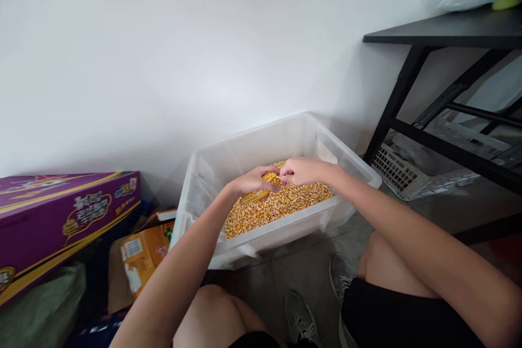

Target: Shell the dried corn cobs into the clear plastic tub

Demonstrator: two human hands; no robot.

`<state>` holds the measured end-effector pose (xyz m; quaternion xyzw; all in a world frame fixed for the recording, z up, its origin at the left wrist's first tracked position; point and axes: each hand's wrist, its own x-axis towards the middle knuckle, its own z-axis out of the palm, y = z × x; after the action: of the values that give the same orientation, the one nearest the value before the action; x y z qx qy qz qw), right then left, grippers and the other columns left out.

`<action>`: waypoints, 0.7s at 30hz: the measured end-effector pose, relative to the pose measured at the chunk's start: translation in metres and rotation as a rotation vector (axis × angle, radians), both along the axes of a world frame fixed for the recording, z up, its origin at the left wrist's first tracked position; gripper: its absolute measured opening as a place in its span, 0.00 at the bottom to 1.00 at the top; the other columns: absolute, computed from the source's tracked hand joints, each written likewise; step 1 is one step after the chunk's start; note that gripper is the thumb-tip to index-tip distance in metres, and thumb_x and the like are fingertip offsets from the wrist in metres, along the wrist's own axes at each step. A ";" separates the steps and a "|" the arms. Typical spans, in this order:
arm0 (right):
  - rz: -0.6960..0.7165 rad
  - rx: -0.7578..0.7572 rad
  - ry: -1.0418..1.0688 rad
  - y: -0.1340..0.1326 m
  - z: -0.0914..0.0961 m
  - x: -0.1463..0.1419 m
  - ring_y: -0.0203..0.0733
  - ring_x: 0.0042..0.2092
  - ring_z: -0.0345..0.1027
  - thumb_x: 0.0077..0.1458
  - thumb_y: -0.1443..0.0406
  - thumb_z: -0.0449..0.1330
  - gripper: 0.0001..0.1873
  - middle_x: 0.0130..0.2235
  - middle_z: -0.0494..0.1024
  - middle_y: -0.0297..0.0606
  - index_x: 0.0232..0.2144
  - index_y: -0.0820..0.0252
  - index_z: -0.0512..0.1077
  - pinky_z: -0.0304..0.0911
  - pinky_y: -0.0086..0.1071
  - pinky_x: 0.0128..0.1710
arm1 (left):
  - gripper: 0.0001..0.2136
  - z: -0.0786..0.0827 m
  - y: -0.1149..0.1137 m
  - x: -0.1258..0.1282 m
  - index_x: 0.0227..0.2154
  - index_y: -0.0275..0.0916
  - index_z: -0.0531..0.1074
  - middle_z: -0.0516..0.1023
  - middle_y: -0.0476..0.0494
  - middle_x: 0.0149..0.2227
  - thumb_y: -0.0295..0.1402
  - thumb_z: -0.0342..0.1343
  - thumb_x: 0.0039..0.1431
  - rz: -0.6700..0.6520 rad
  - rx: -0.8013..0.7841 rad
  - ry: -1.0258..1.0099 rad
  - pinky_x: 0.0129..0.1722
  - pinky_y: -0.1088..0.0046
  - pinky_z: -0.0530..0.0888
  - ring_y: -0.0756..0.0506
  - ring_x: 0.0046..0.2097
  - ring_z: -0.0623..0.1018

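A clear plastic bin [212, 174] sits on the floor in front of me, its bottom covered with loose yellow corn kernels [281, 206]. Over the kernels I hold a yellow corn cob [267, 180] with both hands. My left hand [255, 179] wraps round the cob's lower end. My right hand [302, 170] closes on its upper end, fingers curled against it. Both forearms reach in from the bottom of the view over my knees.
A purple printed carton [61, 217] and an orange box [144, 253] lie to the left of the bin. A black metal table [448, 30] stands at the right, with a white slotted crate [395, 171] under it. A white wall rises behind.
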<state>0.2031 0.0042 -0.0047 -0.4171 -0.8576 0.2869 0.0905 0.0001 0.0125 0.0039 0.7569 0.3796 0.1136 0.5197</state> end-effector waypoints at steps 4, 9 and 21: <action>-0.043 -0.008 -0.009 0.002 0.002 0.004 0.32 0.22 0.52 0.54 0.63 0.54 0.10 0.20 0.65 0.31 0.26 0.60 0.72 0.40 0.31 0.25 | 0.24 0.001 0.003 -0.003 0.45 0.38 0.73 0.77 0.45 0.33 0.34 0.65 0.40 0.038 -0.060 0.014 0.27 0.73 0.70 0.50 0.26 0.73; -0.165 0.100 -0.105 -0.001 0.012 0.013 0.32 0.22 0.51 0.51 0.66 0.56 0.08 0.19 0.66 0.33 0.21 0.60 0.70 0.40 0.32 0.26 | 0.13 0.000 0.007 -0.006 0.32 0.34 0.73 0.73 0.46 0.24 0.35 0.63 0.42 0.065 -0.129 -0.013 0.24 0.74 0.68 0.50 0.24 0.72; -0.204 0.148 0.179 -0.007 0.015 -0.011 0.32 0.25 0.58 0.52 0.63 0.59 0.08 0.24 0.72 0.33 0.30 0.61 0.75 0.44 0.29 0.26 | 0.11 -0.006 0.010 -0.005 0.32 0.36 0.72 0.72 0.50 0.24 0.32 0.61 0.44 0.015 0.000 -0.046 0.29 0.75 0.67 0.52 0.26 0.71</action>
<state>0.1925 -0.0031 0.0098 -0.4669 -0.8180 0.2485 0.2259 -0.0047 0.0224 -0.0016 0.7513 0.3732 0.1348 0.5274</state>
